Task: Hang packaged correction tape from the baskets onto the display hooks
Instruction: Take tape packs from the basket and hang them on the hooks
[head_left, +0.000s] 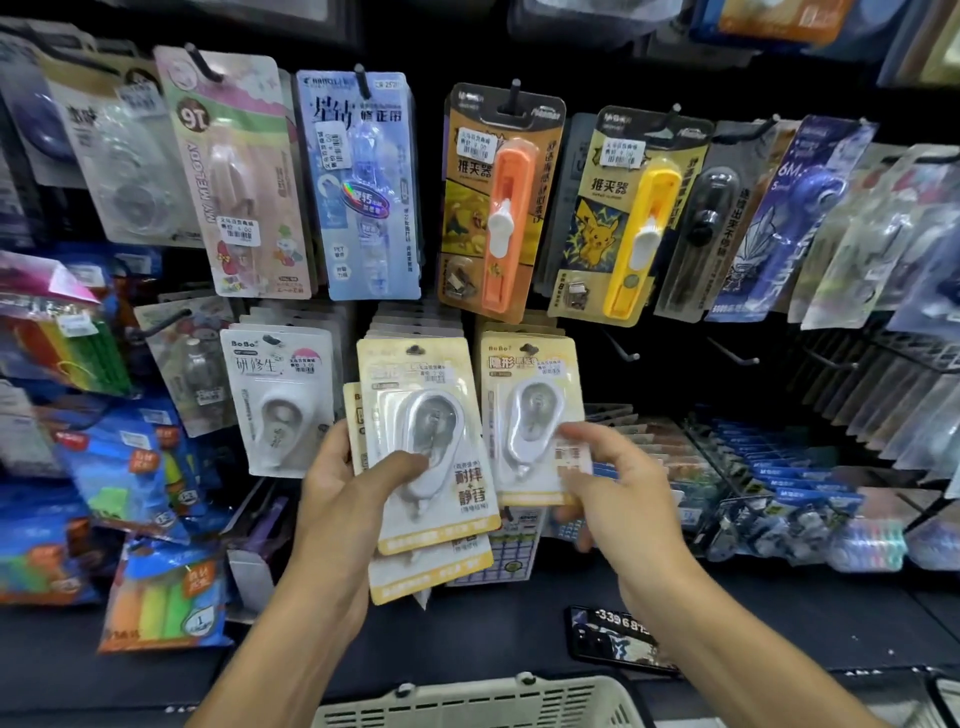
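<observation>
The left hand (343, 483) clamps a fanned stack of yellow-carded correction tape packs (426, 447). The right hand (597, 467) pinches one hanging yellow pack (530, 415) (seemingly just hooked). Next, I judge: peel off the front pack and thread its hole onto the hook.

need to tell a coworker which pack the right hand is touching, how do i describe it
Look at the lower hook row, under the orange clip pusher. The pale yellow correction tape pack hangs rightmost there, the right hand pinching its lower edge; its left neighbour sits fanned in the left hand.
</observation>
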